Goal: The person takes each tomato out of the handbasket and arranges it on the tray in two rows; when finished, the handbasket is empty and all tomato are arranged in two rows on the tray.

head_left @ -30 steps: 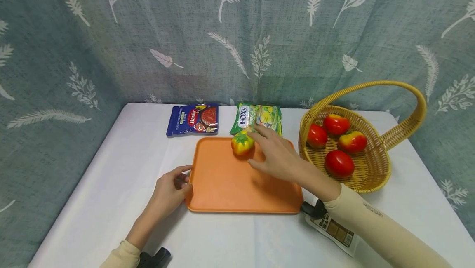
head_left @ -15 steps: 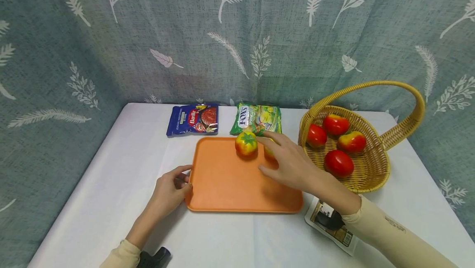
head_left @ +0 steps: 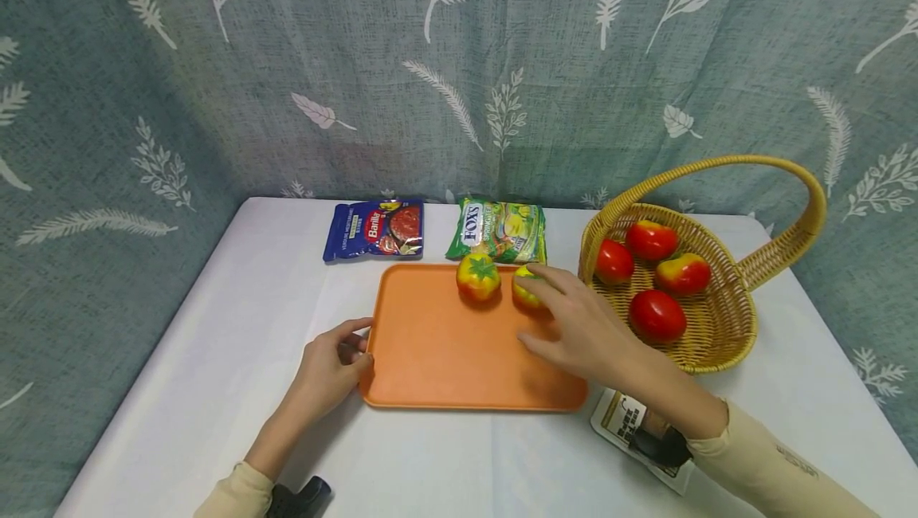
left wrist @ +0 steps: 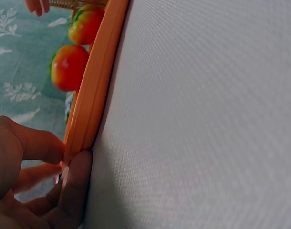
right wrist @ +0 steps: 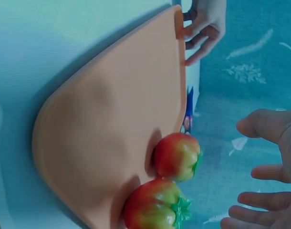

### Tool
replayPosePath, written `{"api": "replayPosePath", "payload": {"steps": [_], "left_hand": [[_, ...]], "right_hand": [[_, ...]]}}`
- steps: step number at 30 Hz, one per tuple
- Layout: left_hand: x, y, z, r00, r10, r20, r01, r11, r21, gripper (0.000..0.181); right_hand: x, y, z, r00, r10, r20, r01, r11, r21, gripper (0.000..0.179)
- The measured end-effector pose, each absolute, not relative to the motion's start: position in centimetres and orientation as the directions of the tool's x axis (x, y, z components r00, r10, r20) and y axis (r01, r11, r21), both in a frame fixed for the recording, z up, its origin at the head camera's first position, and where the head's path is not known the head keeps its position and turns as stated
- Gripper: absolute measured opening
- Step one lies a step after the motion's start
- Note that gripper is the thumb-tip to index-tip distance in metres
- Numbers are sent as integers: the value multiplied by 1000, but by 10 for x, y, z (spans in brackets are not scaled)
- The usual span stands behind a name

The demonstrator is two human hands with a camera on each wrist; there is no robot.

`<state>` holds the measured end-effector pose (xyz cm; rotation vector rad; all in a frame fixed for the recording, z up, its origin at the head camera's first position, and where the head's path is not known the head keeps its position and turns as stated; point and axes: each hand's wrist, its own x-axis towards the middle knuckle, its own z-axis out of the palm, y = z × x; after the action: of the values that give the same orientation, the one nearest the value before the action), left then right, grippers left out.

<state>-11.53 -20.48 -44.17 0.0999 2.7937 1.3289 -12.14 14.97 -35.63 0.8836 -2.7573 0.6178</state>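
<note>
An orange tray lies flat in the middle of the table in the head view. Two red-and-yellow tomatoes with green tops rest along its far side: the left tomato is in full view, while fingers partly cover the right tomato. My left hand pinches the tray's left rim between thumb and fingers, as the left wrist view shows close up. Over the tray's right part hovers my right hand, its fingers spread near the right tomato. In the right wrist view, a gap separates that hand from both tomatoes.
A wicker basket with a tall handle holds several red tomatoes at the right. Behind the tray lie a blue Barilla pouch and a green Fox's bag. Under the right forearm is a brown-and-white packet. A patterned curtain hangs behind.
My right hand has drawn back to the right from the left tomato, which shifted slightly right. The right tomato, hidden earlier, has come into view. My left hand has stayed at the rim.
</note>
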Motion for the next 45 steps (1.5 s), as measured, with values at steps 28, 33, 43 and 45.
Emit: {"api": "replayPosePath", "payload": {"steps": [28,33,43,45], "left_hand": [[-115,-205,-443,-996,94,4,62,625,778,51],[-115,-206,-443,-996,91,4,61,631,773,51],[-115,-206,-442,-995,93,24,77,626,776,50],[-115,-206,-442,-995,92,25,77,624,778,50]], "right_hand": [[-92,206,-357,-856,-398,328,-504,784,-362,59],[-86,220,-353,-862,-361,357,-485,794,-368,55],[-85,240,-354,-873,-315,372,-447,823,-352,53],[-86,243,-355,-869,-320,378,-452,823,-343,53]]}}
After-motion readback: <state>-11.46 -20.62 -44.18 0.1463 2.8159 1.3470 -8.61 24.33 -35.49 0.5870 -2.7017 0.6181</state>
